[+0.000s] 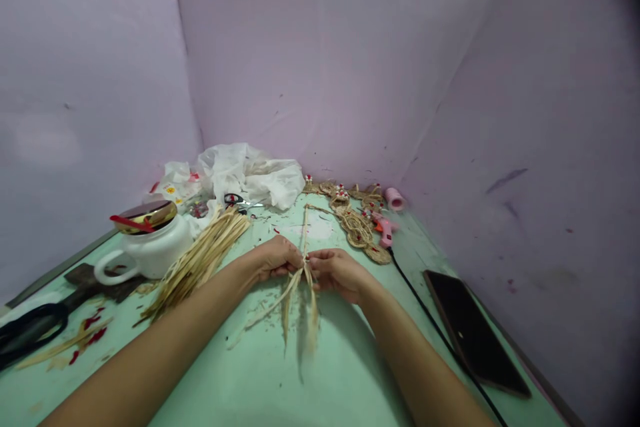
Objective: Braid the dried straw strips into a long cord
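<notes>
My left hand (283,257) and my right hand (340,273) meet over the middle of the green table (250,387). Both are closed, fingers pinching a braid of pale dried-plant strips (305,233). Beyond my hands the narrow braided part runs away toward the back of the table. Loose strip ends (287,313) fan out below my fingers toward me, some blurred. Exactly which strip each fingertip grips is hidden.
At left lie a bundle of dried strips (200,260), a white mug (160,250) and black-handled scissors (35,330). White plastic bags (250,173) sit behind. At right are coiled braided pieces (357,227), a pink glue gun (384,230) with black cord and a dark phone-like slab (475,333).
</notes>
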The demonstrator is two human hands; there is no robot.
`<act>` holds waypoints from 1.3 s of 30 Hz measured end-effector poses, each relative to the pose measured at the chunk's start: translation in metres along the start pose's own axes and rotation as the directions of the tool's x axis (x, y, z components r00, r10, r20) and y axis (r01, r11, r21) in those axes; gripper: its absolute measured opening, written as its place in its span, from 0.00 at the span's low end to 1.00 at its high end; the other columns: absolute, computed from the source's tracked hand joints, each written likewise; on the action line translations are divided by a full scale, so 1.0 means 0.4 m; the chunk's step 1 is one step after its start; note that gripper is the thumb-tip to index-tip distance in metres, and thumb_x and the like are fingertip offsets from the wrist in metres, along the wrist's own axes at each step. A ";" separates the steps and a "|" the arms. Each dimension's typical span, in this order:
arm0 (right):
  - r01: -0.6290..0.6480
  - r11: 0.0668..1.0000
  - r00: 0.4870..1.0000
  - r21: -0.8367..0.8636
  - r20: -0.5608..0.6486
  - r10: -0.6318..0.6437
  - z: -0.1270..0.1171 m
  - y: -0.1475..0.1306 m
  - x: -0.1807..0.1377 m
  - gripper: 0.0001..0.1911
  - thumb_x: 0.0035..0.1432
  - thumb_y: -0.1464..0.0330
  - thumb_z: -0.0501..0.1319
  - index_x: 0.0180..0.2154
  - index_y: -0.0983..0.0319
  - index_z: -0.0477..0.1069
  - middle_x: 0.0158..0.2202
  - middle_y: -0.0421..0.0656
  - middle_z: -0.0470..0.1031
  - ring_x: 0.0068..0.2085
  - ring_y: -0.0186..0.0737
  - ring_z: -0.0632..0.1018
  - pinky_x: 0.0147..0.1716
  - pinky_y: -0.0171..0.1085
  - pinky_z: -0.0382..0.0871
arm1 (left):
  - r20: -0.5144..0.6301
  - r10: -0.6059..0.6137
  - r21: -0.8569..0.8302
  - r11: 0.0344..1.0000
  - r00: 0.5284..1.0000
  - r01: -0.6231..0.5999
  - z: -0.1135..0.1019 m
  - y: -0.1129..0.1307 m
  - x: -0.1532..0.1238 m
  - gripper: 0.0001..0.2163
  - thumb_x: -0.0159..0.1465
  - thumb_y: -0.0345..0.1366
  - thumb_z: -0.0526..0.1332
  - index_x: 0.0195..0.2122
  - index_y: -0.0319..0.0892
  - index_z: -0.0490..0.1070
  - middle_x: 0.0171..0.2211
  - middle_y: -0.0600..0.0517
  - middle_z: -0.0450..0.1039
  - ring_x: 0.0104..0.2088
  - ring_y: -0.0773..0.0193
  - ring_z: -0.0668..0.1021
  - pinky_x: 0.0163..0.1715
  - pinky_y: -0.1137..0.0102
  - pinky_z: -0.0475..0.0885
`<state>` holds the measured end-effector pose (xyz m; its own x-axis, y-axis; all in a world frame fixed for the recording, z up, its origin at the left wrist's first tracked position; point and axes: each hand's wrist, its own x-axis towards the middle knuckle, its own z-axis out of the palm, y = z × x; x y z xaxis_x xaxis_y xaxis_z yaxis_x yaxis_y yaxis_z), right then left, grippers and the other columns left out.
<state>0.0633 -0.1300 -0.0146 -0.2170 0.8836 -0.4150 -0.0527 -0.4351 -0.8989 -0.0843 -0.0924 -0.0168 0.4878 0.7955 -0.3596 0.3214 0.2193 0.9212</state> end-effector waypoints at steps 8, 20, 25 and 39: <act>0.019 0.980 0.990 -0.199 -0.132 -0.046 0.016 0.038 0.039 0.08 0.42 0.75 0.56 0.15 0.65 0.61 0.10 0.35 0.58 0.13 0.25 0.55 0.12 0.30 0.44 | 0.013 -0.006 0.144 0.990 1.000 0.004 -0.003 -0.010 0.012 0.03 0.39 0.30 0.55 0.12 0.39 0.61 0.07 0.59 0.53 0.09 0.75 0.53 0.09 0.76 0.43; 0.087 0.996 0.980 0.000 -0.182 -0.085 0.028 0.064 0.042 0.03 0.35 0.74 0.56 0.16 0.64 0.61 0.10 0.34 0.60 0.13 0.25 0.57 0.15 0.30 0.45 | -0.300 0.197 0.852 0.494 0.933 0.170 0.086 0.055 -0.080 0.08 0.46 0.35 0.57 0.26 0.39 0.73 0.25 0.44 0.72 0.30 0.57 0.74 0.27 0.71 0.64; 0.089 0.995 0.977 0.033 -0.196 -0.081 0.024 0.071 0.042 0.03 0.33 0.76 0.54 0.17 0.64 0.62 0.10 0.33 0.60 0.14 0.26 0.59 0.16 0.29 0.48 | -0.217 0.219 0.897 0.429 0.951 0.106 0.163 0.041 -0.105 0.10 0.48 0.34 0.59 0.32 0.40 0.73 0.31 0.43 0.73 0.35 0.57 0.75 0.34 0.70 0.66; 0.099 0.994 0.995 -0.036 0.027 -0.098 -0.003 0.057 0.035 0.05 0.41 0.72 0.58 0.18 0.66 0.64 0.14 0.38 0.66 0.14 0.24 0.56 0.14 0.29 0.43 | 0.060 -0.254 -0.223 0.939 0.965 0.261 0.019 -0.009 -0.012 0.04 0.47 0.29 0.58 0.21 0.33 0.68 0.17 0.52 0.67 0.14 0.76 0.64 0.13 0.80 0.54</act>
<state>0.0603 -0.1272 -0.0411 -0.2367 0.9170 -0.3210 -0.0388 -0.3390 -0.9400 -0.0816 -0.1013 -0.0194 0.4385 0.6782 -0.5898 0.2482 0.5393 0.8047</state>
